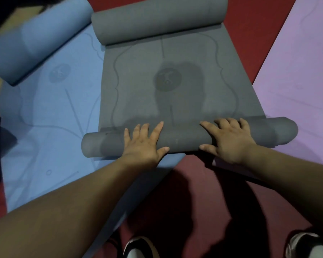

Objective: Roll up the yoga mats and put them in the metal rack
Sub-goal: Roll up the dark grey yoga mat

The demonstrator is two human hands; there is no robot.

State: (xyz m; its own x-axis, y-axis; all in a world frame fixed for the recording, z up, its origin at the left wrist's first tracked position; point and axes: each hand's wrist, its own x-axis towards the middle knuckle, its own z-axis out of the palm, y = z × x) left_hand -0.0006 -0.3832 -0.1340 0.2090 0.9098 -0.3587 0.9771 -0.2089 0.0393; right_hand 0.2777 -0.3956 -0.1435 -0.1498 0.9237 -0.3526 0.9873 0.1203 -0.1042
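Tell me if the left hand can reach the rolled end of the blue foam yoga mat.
Probably yes, with a stretch: nothing stands between the left hand, now pressing the grey foam yoga mat's near roll, and the blue mat's rolled end.

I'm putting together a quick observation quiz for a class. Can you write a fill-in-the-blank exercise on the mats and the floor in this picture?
1. The left hand and right hand are on the near roll of the middle mat, whose colour is ___.
2. The left mat is ___.
3. The right mat is ___.
4. The bare floor is ___.
Missing words: grey; blue; purple; red.
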